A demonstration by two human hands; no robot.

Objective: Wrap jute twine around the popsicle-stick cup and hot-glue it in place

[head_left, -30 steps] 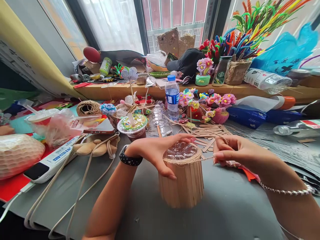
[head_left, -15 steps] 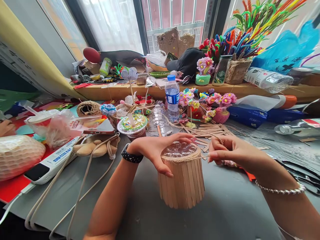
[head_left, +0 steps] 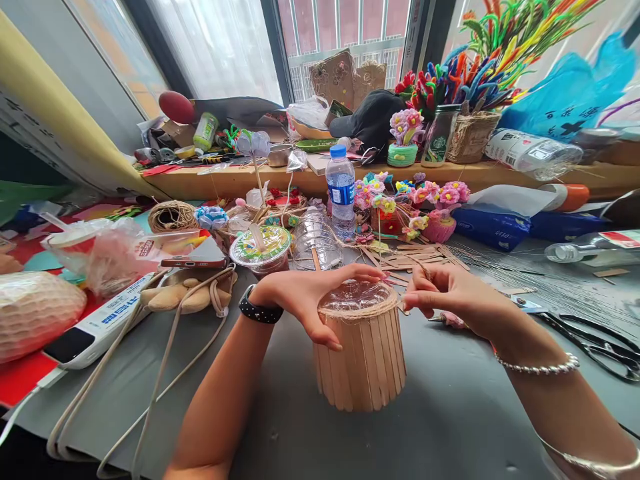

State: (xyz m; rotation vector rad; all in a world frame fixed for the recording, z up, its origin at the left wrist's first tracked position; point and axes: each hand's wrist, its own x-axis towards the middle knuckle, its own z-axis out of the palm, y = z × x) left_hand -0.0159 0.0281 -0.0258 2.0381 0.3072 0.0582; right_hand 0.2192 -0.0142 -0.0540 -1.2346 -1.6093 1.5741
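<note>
My left hand (head_left: 311, 301) grips the upper edge of a round pot (head_left: 359, 363), its thumb on the near side and its fingers over the far rim. Flat wooden craft sticks stand side by side around the pot's wall, and clear plastic shows inside the top. Jute twine (head_left: 373, 311) is wound around the rim. Just right of the pot, my right hand (head_left: 440, 293) pinches the twine between thumb and fingers. From there the twine trails back over the table, behind the pot.
Scissors (head_left: 595, 340) lie at the right, near loose craft sticks (head_left: 425, 257). Behind the pot stand a water bottle (head_left: 341, 193) and a lidded cup (head_left: 261, 247). A twine roll (head_left: 173, 217), a phone (head_left: 195, 259) and a cord (head_left: 163, 373) are at the left.
My right hand has come left, closer to the pot's rim, and the twine stretch between them is shorter. My left hand keeps its grip. The view has shifted slightly.
</note>
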